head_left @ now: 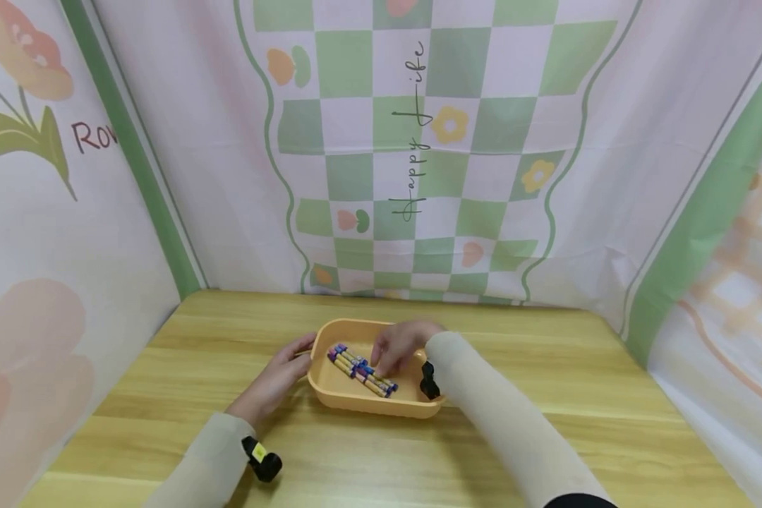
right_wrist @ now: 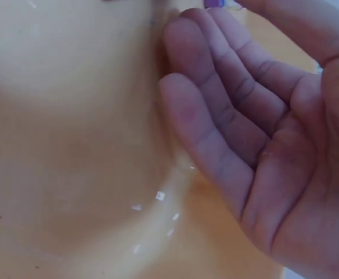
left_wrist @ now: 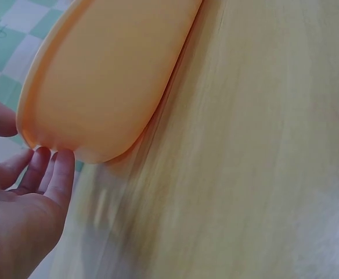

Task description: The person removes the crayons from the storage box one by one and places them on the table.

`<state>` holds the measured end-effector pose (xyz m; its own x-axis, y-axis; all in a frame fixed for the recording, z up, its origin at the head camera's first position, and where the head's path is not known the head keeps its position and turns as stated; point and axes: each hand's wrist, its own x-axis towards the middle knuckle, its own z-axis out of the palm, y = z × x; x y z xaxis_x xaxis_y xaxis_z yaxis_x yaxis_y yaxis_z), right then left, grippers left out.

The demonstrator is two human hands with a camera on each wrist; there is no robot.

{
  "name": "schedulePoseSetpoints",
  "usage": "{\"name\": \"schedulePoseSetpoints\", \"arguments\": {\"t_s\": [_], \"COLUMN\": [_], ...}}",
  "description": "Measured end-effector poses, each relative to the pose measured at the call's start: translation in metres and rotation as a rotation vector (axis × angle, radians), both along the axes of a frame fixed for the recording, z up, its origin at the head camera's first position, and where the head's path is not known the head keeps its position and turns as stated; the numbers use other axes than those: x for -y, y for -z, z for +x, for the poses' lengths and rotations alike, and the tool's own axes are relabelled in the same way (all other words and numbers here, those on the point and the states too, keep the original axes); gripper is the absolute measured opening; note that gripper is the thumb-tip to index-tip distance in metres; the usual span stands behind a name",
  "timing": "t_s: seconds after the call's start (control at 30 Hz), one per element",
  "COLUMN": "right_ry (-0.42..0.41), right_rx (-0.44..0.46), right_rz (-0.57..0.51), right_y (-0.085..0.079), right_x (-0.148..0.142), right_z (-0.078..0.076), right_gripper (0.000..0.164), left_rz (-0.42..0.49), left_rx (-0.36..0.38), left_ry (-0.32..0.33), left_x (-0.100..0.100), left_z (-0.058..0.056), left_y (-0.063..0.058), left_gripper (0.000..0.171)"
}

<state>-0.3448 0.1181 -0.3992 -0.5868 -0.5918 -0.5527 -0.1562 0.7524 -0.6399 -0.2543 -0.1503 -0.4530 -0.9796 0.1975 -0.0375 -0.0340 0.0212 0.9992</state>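
A light-orange plastic tub (head_left: 381, 407) stands on the table. At its left end the fingers and thumb of my left hand (head_left: 283, 372) grip the rim, with the fingertips (left_wrist: 65, 160) against the outer wall. Inside the tub lie several crayons (head_left: 343, 363) in yellow wrappers with purple and blue ends. My right hand (head_left: 398, 347) reaches in over the far side, fingertips right at the crayons. In the right wrist view its fingers (right_wrist: 193, 110) are loosely bent and a purple crayon end (right_wrist: 214, 3) shows near thumb and forefinger; I cannot tell whether they pinch it.
A wood-grain table (head_left: 279, 451) lies under the tub. Behind it hangs a green-and-white checked curtain (head_left: 400, 141), with more patterned cloth (head_left: 57, 233) at the sides. Black wrist cameras (head_left: 263, 462) are strapped to both sleeves.
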Motion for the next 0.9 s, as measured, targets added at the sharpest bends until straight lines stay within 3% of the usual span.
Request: {"name": "schedulePoseSetpoints", "arguments": {"t_s": [0.33, 0.6, 0.9], "right_ry": [0.028, 0.040, 0.009], "right_rx": [-0.021, 0.019, -0.011], "right_rz": [-0.008, -0.021, -0.056], "right_y": [0.005, 0.010, -0.002], "right_x": [0.003, 0.005, -0.005], "right_z": [0.003, 0.001, 0.000], "right_gripper": [0.018, 0.011, 0.014], "left_rz": [-0.026, -0.005, 0.019], "left_rx": [0.002, 0.040, 0.037], "left_ry": [0.011, -0.009, -0.001], "left_x": [0.000, 0.000, -0.002], "left_z": [0.000, 0.000, 0.000], "left_y": [-0.001, -0.002, -0.001], "left_gripper": [0.061, 0.061, 0.062]}}
